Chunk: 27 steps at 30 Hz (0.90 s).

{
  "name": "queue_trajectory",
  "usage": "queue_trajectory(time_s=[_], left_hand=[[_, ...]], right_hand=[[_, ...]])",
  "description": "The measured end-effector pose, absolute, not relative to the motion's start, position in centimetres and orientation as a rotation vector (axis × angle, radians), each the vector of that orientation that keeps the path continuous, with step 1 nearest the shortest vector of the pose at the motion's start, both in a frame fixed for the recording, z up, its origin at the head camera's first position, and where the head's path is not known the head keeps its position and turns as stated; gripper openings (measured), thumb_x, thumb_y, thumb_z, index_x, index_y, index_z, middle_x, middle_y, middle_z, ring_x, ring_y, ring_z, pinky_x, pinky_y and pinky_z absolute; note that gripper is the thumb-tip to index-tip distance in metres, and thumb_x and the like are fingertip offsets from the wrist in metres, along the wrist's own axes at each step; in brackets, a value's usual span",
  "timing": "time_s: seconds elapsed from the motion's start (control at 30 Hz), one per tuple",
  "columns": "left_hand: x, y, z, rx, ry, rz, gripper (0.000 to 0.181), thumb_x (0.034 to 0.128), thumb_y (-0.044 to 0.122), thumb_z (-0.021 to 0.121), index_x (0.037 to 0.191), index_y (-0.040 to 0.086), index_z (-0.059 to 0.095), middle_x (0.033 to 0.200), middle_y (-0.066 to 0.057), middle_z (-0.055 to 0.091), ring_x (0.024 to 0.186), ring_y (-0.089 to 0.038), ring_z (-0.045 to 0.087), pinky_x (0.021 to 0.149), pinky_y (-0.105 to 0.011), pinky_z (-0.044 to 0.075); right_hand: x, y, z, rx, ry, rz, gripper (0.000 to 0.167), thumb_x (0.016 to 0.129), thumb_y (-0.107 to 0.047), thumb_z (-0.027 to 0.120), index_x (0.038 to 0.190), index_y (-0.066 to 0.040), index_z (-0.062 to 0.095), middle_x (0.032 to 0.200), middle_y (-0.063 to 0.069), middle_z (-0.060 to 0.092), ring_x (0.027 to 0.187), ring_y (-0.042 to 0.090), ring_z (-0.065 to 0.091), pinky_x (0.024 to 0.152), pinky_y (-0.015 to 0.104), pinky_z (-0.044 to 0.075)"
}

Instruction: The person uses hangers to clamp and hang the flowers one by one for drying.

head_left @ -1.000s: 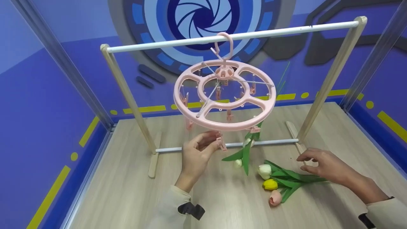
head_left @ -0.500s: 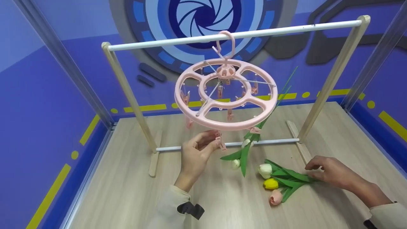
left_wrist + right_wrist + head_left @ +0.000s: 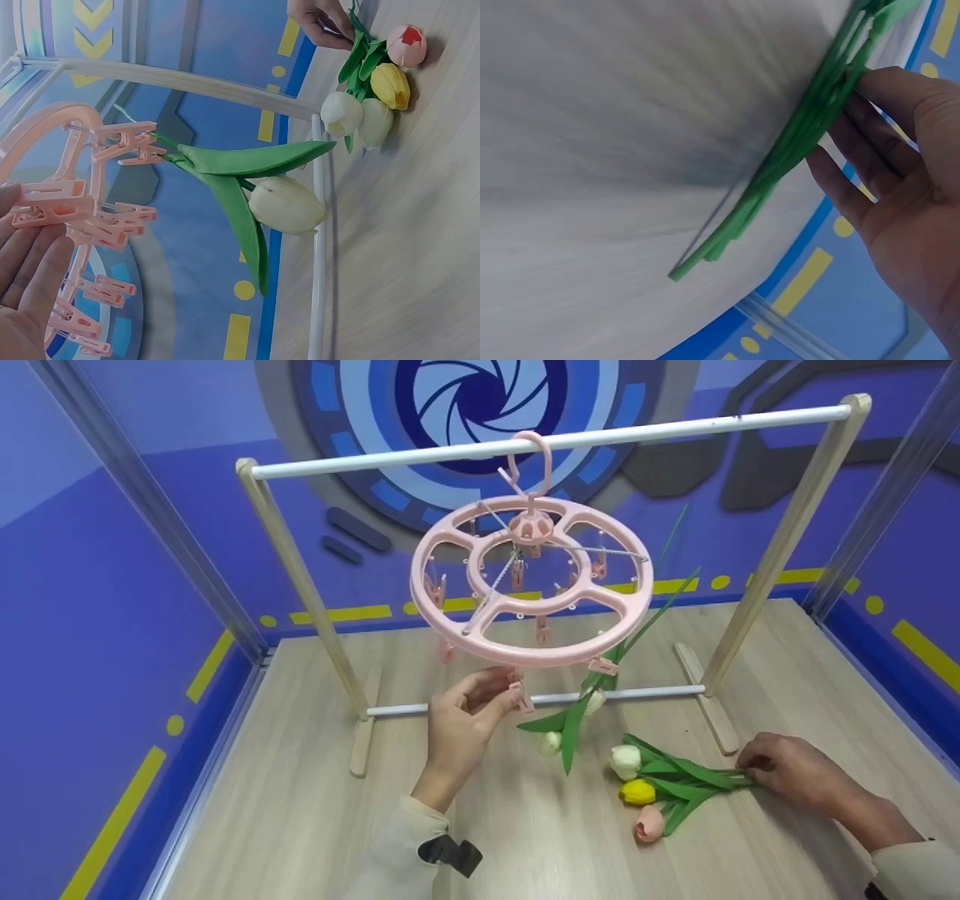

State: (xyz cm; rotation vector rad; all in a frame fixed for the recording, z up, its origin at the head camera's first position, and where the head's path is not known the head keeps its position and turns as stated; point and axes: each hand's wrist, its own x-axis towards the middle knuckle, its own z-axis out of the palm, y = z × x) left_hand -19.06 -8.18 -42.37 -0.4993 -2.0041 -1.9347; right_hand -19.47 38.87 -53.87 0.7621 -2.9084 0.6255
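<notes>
Pinched in my left hand (image 3: 466,727) is a pink clothespin (image 3: 523,697) at the near rim of a round pink drying hanger (image 3: 484,641). The clothespin (image 3: 52,201) lies between thumb and fingers in the left wrist view. Another clothespin (image 3: 603,665) to its right holds white tulips (image 3: 551,743) head down, their green stems sticking up behind the rim. My right hand (image 3: 799,772) has its fingertips curled at the stem ends of a tulip bunch on the table: white (image 3: 625,763), yellow (image 3: 637,792) and pink (image 3: 649,823). In the right wrist view, fingertips touch the green stems (image 3: 795,142).
The hanger hooks over the white bar (image 3: 667,433) of a wooden-legged rack (image 3: 784,547). A lower bar (image 3: 660,692) crosses behind the flowers. More clothespins (image 3: 543,630) dangle beneath the hanger. Blue printed walls (image 3: 97,660) enclose the wooden table (image 3: 285,825).
My right hand has moved right and slightly down, from above the stems to their ends. The hanging tulips have swung a little. My left hand keeps its pinch on the clothespin.
</notes>
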Motion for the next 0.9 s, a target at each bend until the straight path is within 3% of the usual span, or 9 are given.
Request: queue_trajectory(time_s=[0.23, 0.6, 0.73, 0.9], left_hand=[[-19.0, -8.2, -42.3, -0.492, -2.015, -1.92, 0.027, 0.0938, 0.01, 0.083, 0.119, 0.001, 0.077, 0.108, -0.005, 0.08, 0.097, -0.021, 0.077, 0.086, -0.036, 0.063], [-19.0, -8.2, -42.3, -0.5, -2.018, -1.932, 0.028, 0.0943, 0.008, 0.082, 0.121, 0.001, 0.076, 0.109, -0.006, 0.079, 0.099, -0.021, 0.076, 0.087, -0.036, 0.063], [-18.9, -8.2, -42.3, -0.493, -2.029, -1.931, 0.028, 0.0945, 0.008, 0.082, 0.121, 0.001, 0.076, 0.11, -0.005, 0.079, 0.099, -0.021, 0.076, 0.088, -0.036, 0.063], [-18.9, -8.2, -42.4, -0.49, -2.034, -1.917, 0.028, 0.0944, 0.009, 0.082, 0.121, 0.002, 0.076, 0.111, -0.004, 0.079, 0.1, -0.02, 0.076, 0.087, -0.036, 0.063]], right_hand=[[-19.5, 39.2, -54.2, 0.727, -2.912, 0.607, 0.028, 0.078, 0.007, 0.083, 0.085, -0.018, 0.074, 0.086, -0.011, 0.063, 0.077, 0.003, 0.057, 0.064, 0.03, 0.053], [-18.9, 38.6, -52.8, 0.497, -2.905, 0.758, 0.024, 0.086, 0.001, 0.084, 0.094, -0.015, 0.069, 0.092, -0.008, 0.069, 0.086, 0.009, 0.066, 0.072, 0.035, 0.058], [-18.8, 38.3, -52.0, 0.604, -2.75, 0.789, 0.027, 0.083, 0.005, 0.086, 0.096, -0.015, 0.075, 0.092, -0.011, 0.069, 0.085, 0.001, 0.066, 0.074, 0.02, 0.058], [-18.6, 37.3, -50.3, 0.741, -2.549, 0.853, 0.038, 0.08, 0.013, 0.085, 0.098, -0.019, 0.078, 0.091, -0.012, 0.069, 0.081, 0.001, 0.067, 0.077, 0.006, 0.051]])
